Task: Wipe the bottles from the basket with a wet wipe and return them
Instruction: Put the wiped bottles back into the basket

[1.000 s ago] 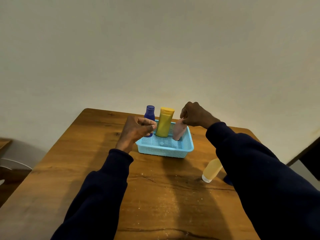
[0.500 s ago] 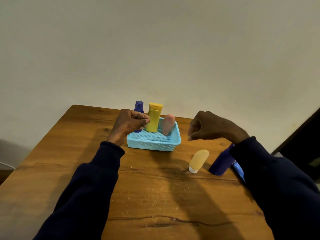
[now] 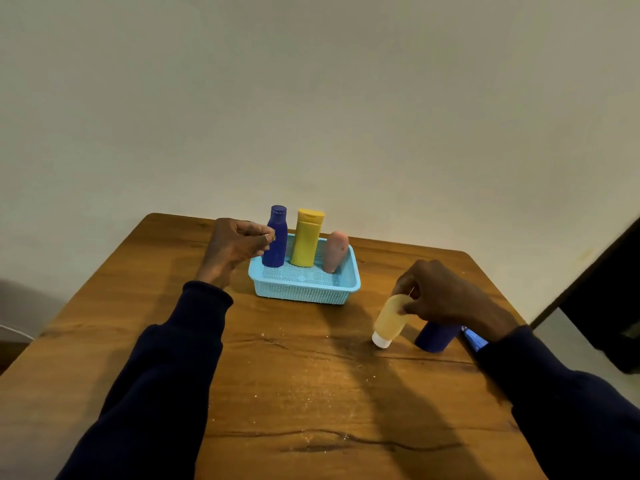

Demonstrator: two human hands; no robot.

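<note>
Gripping the pale bottle (image 3: 389, 320) near its upper end, our right hand (image 3: 440, 296) holds it tilted, white cap down on the bench (image 3: 311, 393), right of the basket (image 3: 304, 296) and nearer us. We judge this to be the pick-up of the next bottle to wipe. Along the basket's far side stand a blue bottle (image 3: 276, 237), a yellow bottle (image 3: 306, 242) and a pink tube (image 3: 335, 251). Our left hand (image 3: 235, 244) hovers at the basket's left edge, fingers curled to the thumb; whether it pinches a wipe we cannot tell. A dark blue bottle (image 3: 436, 337) stands further right. The next move calls for lifting the pale bottle across to the left hand.
</note>
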